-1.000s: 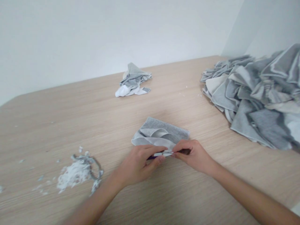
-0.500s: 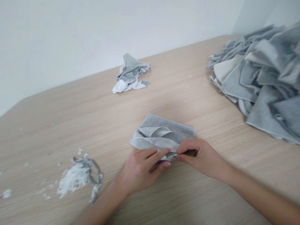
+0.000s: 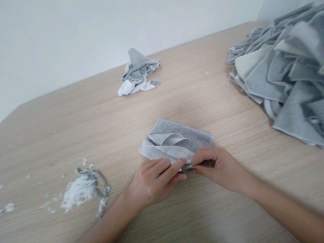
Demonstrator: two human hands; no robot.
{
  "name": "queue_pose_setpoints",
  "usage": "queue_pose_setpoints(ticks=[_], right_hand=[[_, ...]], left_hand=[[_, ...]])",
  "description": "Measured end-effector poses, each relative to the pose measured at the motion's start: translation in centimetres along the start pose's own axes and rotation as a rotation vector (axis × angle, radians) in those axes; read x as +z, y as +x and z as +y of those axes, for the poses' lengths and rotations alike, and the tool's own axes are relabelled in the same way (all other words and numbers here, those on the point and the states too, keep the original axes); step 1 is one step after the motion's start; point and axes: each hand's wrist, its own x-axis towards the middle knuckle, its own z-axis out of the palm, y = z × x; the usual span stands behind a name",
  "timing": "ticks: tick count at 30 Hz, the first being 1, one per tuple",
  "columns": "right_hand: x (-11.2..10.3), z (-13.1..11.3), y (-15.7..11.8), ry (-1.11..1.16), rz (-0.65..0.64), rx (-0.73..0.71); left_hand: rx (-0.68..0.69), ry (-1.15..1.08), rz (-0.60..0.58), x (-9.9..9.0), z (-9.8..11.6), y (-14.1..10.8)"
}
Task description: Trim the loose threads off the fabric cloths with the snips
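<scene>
A folded grey cloth piece [image 3: 199, 136] with pale inner layers lies on the table in front of me. At its near edge, my left hand [image 3: 154, 180] is closed, thumb and fingers pinching a small thing that is mostly hidden. A dark, greenish shiny bit [image 3: 187, 168] shows between the fingertips of both hands, with a speck of blue-purple beside it; its kind cannot be made out. My right hand [image 3: 217, 168] pinches the cloth's near edge, thumb against index finger, close to the left fingertips.
A large heap of grey cloth pieces [image 3: 288, 67] fills the right side. Farther back lies a small crumpled pile of grey and white cloth [image 3: 140, 69]. White thread scraps [image 3: 78, 192] and a grey fabric strip [image 3: 102, 182] lie left of my left hand on the wooden table [image 3: 83, 114].
My view has shifted slightly, so the heap sits farther right and higher. Both hands keep their pinch at the cloth's edge; a little more of the shiny bit shows between them.
</scene>
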Motion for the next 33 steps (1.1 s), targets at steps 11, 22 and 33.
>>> queue_pose_setpoints(ticks=[11, 22, 33], right_hand=[[-0.18, -0.26, 0.02, 0.015, -0.006, 0.021], [-0.55, -0.96, 0.18, 0.045, -0.054, 0.077], [-0.77, -0.83, 0.18, 0.063, -0.053, 0.071]], left_hand=[[0.008, 0.023, -0.017, -0.24, 0.10, 0.32], [0.026, 0.055, -0.016, -0.41, -0.03, 0.50], [0.032, 0.020, 0.008, -0.11, 0.00, 0.40]])
